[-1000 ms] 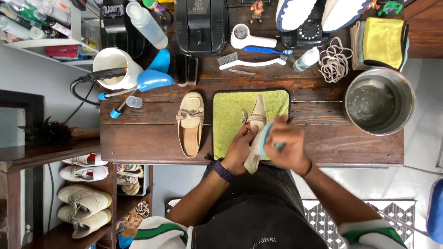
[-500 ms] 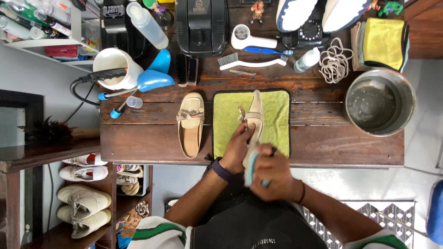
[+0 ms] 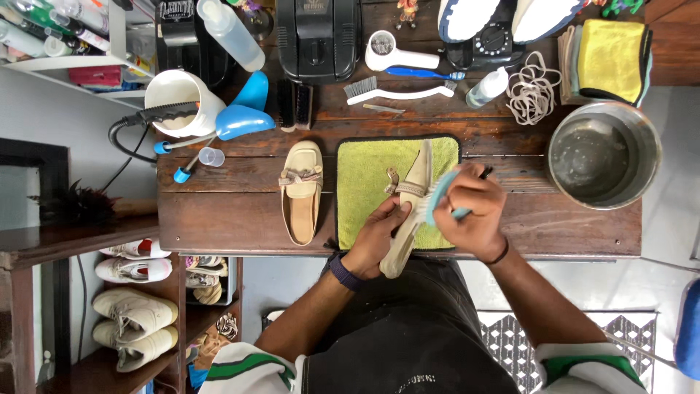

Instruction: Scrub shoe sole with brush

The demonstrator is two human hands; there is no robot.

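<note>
My left hand (image 3: 379, 235) grips a beige loafer (image 3: 413, 191) turned on its side over a green cloth mat (image 3: 370, 175) on the dark wooden table (image 3: 219, 211). Against the shoe's side my right hand (image 3: 470, 210) presses a light blue brush (image 3: 437, 195). The matching beige loafer (image 3: 301, 191) lies flat, sole down, just left of the mat.
A metal bowl of water (image 3: 601, 155) stands at the right. Behind the mat lie a white brush (image 3: 390, 91), a blue toothbrush (image 3: 419, 73), a small bottle (image 3: 487, 87), laces (image 3: 536, 93), a yellow cloth (image 3: 611, 49) and a white cup (image 3: 175, 98). Shoe shelves (image 3: 138, 306) stand lower left.
My right hand with the brush moved up along the shoe from the heel end near the table's edge toward its middle. The left hand keeps its hold on the shoe.
</note>
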